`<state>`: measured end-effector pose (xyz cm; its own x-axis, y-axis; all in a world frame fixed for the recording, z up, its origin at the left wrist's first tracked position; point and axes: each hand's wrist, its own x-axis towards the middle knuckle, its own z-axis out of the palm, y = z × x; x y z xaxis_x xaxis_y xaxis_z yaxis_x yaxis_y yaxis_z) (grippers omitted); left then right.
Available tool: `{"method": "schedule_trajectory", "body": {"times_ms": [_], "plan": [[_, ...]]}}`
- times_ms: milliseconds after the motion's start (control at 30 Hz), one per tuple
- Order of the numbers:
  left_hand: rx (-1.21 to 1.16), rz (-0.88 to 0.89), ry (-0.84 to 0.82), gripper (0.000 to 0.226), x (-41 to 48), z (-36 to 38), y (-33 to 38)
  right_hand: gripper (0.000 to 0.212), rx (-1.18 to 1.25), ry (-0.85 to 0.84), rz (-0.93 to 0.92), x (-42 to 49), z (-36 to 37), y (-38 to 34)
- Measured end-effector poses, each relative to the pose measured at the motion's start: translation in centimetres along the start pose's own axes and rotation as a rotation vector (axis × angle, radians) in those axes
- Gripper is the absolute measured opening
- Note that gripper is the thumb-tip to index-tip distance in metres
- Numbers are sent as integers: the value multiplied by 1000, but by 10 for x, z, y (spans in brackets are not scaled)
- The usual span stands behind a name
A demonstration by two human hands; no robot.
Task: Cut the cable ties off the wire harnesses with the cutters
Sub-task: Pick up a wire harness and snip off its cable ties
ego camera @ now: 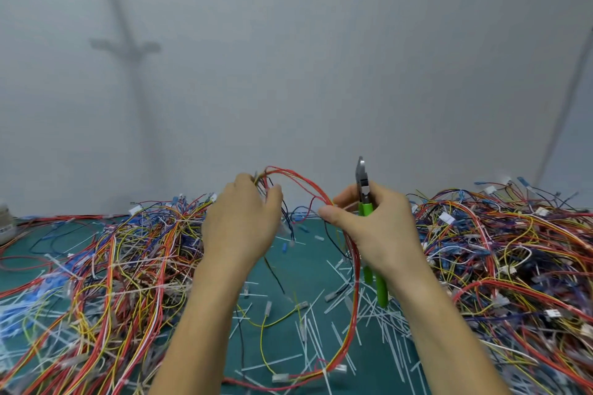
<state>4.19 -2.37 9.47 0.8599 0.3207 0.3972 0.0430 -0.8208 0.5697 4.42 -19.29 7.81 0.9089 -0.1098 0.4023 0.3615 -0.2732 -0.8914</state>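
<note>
A tangled heap of harnesses [106, 269] lies on the left of the green bench [298, 263]. The left hand [240, 228] curls round one end of a raised red wire harness [295, 175]. Cut ties [321, 346] litter the middle. The right hand [382, 234] grips the green-handled cutters [362, 179], blades up and seemingly closed, and pinches the same loop. Another heap [513, 250] lies on the right.
</note>
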Motion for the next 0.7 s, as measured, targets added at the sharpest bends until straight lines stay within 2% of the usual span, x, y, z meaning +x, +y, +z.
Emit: {"method": "schedule_trajectory", "body": {"times_ms": [67,133,167,233,300,433,600,700], "plan": [[56,30,83,45,-4,0,2,25,27,58,-23,-1,2,-2],[-57,116,114,30,-4,-2,7,25,45,91,-34,-2,6,-4],[-161,137,48,28,-3,-3,8,24,56,95,-36,-3,8,-4],[-466,128,-228,36,-4,-6,13,20,90,94,-47,-5,9,-4],[-612,117,-426,36,-8,-7,17,14,122,82,-61,-6,9,-4],[-796,55,-541,16,-8,0,16,14,157,45,-64,-6,7,-6],[-1149,-73,-634,23,-4,8,13,12,157,78,-96,-7,6,-8],[-1228,-47,-646,28,-3,10,10,12,156,103,-126,-8,4,-9]]}}
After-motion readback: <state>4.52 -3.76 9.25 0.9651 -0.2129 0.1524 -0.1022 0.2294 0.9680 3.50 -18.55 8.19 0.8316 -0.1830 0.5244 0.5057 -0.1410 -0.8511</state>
